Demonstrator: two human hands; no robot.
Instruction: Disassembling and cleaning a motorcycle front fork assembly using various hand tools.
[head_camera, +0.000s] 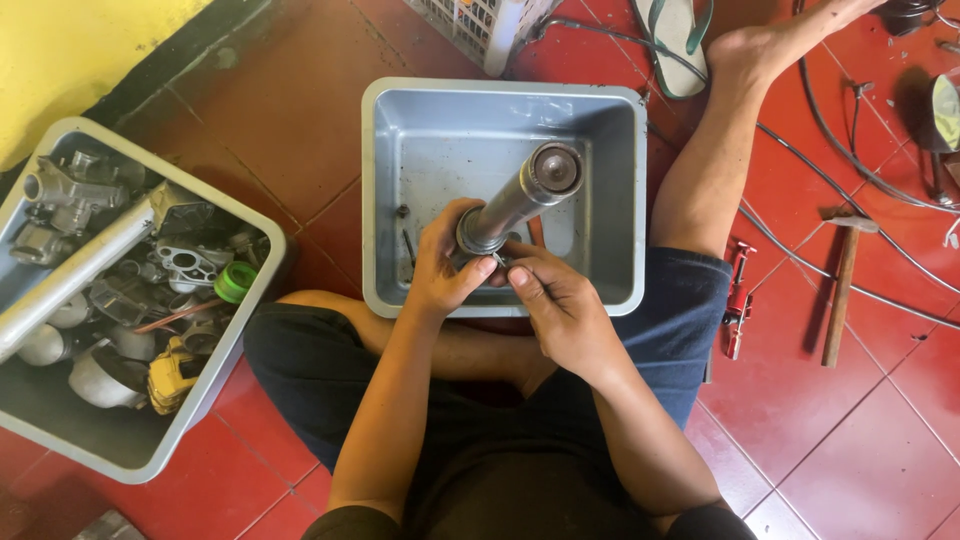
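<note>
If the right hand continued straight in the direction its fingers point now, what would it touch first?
The right hand points up-left at the lower end of the metal tube. It seems to touch it already, beside the left hand.

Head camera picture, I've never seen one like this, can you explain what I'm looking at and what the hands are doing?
The camera sits on a person's head and looks down, so you see their own arms and crossed legs on a red tiled floor. The left hand grips the lower end of a metal tube that stands in a grey plastic tub. The fingers of the right hand pinch something small at the tube's base; it is too small to identify. To the left, a second grey tub holds metal engine-like parts. To the right lie a hammer, cables and a red tool.
</note>
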